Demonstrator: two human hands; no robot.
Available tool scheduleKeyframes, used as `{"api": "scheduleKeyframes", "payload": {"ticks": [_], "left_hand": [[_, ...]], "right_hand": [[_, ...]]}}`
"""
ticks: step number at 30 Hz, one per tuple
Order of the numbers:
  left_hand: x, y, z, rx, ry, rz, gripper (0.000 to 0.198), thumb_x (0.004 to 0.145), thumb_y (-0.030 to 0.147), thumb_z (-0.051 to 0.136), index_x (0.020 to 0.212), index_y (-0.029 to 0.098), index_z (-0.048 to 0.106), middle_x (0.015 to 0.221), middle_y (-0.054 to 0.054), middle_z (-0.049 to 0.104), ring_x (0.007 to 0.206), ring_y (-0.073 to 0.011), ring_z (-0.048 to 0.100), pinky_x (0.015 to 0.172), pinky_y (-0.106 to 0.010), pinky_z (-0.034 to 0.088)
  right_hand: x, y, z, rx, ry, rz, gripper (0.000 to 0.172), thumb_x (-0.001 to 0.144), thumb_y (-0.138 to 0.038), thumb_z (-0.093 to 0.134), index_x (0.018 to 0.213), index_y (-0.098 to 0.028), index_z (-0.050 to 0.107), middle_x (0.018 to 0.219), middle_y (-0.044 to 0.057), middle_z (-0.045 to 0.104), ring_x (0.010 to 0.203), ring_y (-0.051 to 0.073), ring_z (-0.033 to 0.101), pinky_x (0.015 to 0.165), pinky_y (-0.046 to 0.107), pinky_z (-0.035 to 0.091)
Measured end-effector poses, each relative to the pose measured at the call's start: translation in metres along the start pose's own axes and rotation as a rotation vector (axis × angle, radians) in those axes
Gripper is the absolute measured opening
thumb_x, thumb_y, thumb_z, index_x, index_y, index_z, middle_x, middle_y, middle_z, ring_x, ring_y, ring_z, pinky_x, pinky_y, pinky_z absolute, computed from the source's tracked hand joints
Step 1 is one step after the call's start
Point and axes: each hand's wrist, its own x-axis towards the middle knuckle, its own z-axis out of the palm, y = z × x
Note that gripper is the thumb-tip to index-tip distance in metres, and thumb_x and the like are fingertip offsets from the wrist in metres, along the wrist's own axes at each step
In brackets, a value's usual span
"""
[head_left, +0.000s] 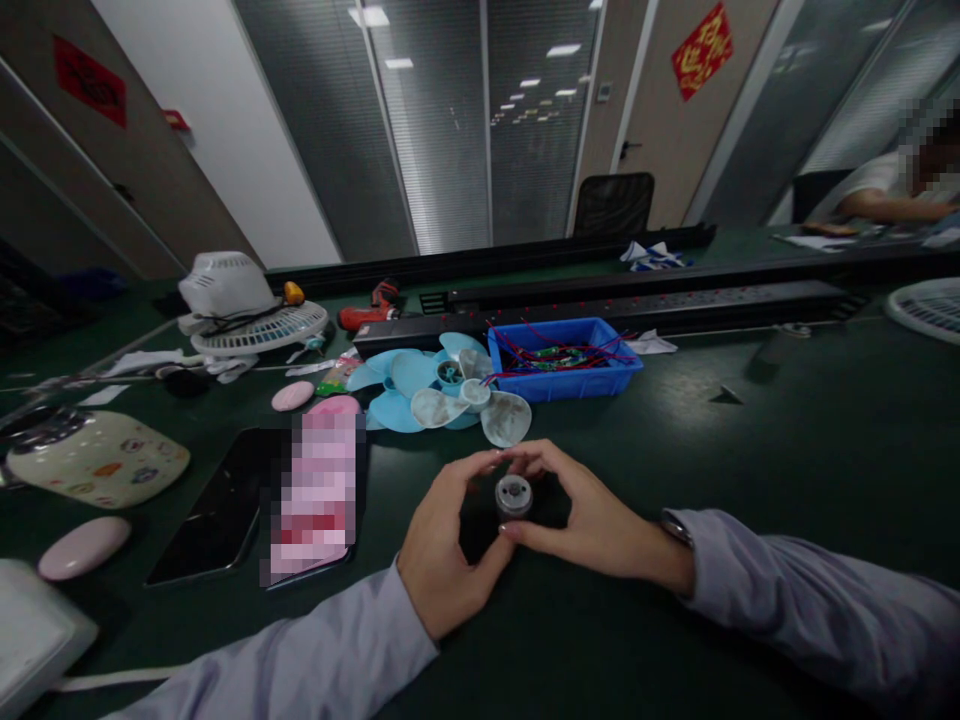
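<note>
In the head view, a small motor (514, 496) stands upright just above the green table, a short grey cylinder with a round, pale end facing up. Both my hands are closed around it. My left hand (454, 540) curves about its left side, thumb near its lower front and fingertips behind. From the right, my right hand (592, 510) grips it with the thumb at the front and the fingers at the back. Part of the motor's side is hidden by the thumbs. Beyond my fingers lie a grey fan blade (504, 418) and several light-blue fan blades (390, 410).
Behind the blades is a blue bin (570, 385) of wired circuit boards. Phones (214, 510) lie at left, near a cream patterned housing (105, 460). A white fan (232, 290) and a red-black drill (371, 312) sit farther back. Another person (885, 190) sits at far right.
</note>
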Motion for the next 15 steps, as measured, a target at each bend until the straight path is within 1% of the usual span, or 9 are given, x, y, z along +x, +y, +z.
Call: {"api": "scheduleKeyframes", "payload": {"ticks": [2, 4, 6, 8, 12, 15], "left_hand": [[0.000, 0.004, -0.003, 0.006, 0.008, 0.046, 0.056, 0.075, 0.013, 0.060, 0.128, 0.025, 0.043, 0.129, -0.009, 0.051, 0.120, -0.0238, 0.050, 0.099, -0.041, 0.044], [-0.001, 0.007, -0.005, 0.000, -0.010, 0.069, 0.051, 0.075, 0.012, 0.057, 0.124, 0.024, 0.050, 0.132, -0.009, 0.048, 0.124, -0.0260, 0.045, 0.102, -0.044, 0.040], [-0.001, 0.008, -0.007, -0.005, -0.022, 0.079, 0.049, 0.074, 0.013, 0.057, 0.121, 0.025, 0.054, 0.133, -0.009, 0.047, 0.124, -0.0280, 0.044, 0.101, -0.045, 0.040], [-0.001, 0.008, -0.008, -0.015, -0.032, 0.073, 0.044, 0.077, 0.016, 0.056, 0.120, 0.026, 0.057, 0.133, -0.009, 0.048, 0.123, -0.0292, 0.044, 0.098, -0.046, 0.041], [0.004, 0.007, -0.009, -0.053, 0.002, 0.024, 0.029, 0.086, 0.024, 0.055, 0.113, 0.027, 0.064, 0.126, -0.008, 0.055, 0.118, -0.0268, 0.048, 0.098, -0.045, 0.040], [0.010, 0.004, -0.007, -0.071, 0.044, -0.031, 0.019, 0.087, 0.026, 0.058, 0.102, 0.027, 0.069, 0.118, -0.006, 0.060, 0.114, -0.0243, 0.050, 0.098, -0.044, 0.039]], "right_hand": [[0.000, 0.000, 0.000, 0.026, -0.016, 0.017, 0.055, 0.076, -0.025, 0.074, 0.123, -0.022, 0.046, 0.109, 0.004, 0.060, 0.099, 0.018, 0.059, 0.089, 0.036, 0.049], [0.000, -0.001, -0.001, 0.043, -0.035, 0.023, 0.051, 0.078, -0.026, 0.073, 0.122, -0.022, 0.047, 0.112, 0.005, 0.060, 0.102, 0.019, 0.059, 0.091, 0.036, 0.049], [0.000, -0.001, -0.001, 0.040, -0.061, 0.016, 0.045, 0.080, -0.026, 0.071, 0.120, -0.021, 0.049, 0.112, 0.005, 0.061, 0.103, 0.019, 0.059, 0.090, 0.036, 0.049], [0.000, -0.001, -0.001, 0.005, -0.078, -0.007, 0.038, 0.081, -0.024, 0.069, 0.115, -0.021, 0.052, 0.109, 0.005, 0.062, 0.100, 0.019, 0.059, 0.089, 0.035, 0.048], [0.001, 0.000, 0.000, -0.102, -0.079, -0.064, 0.030, 0.079, -0.022, 0.069, 0.106, -0.020, 0.057, 0.102, 0.003, 0.062, 0.095, 0.019, 0.058, 0.085, 0.034, 0.047], [0.001, 0.001, 0.001, -0.140, -0.079, -0.075, 0.026, 0.079, -0.022, 0.068, 0.103, -0.020, 0.057, 0.097, 0.002, 0.062, 0.090, 0.018, 0.057, 0.082, 0.032, 0.046]]}}
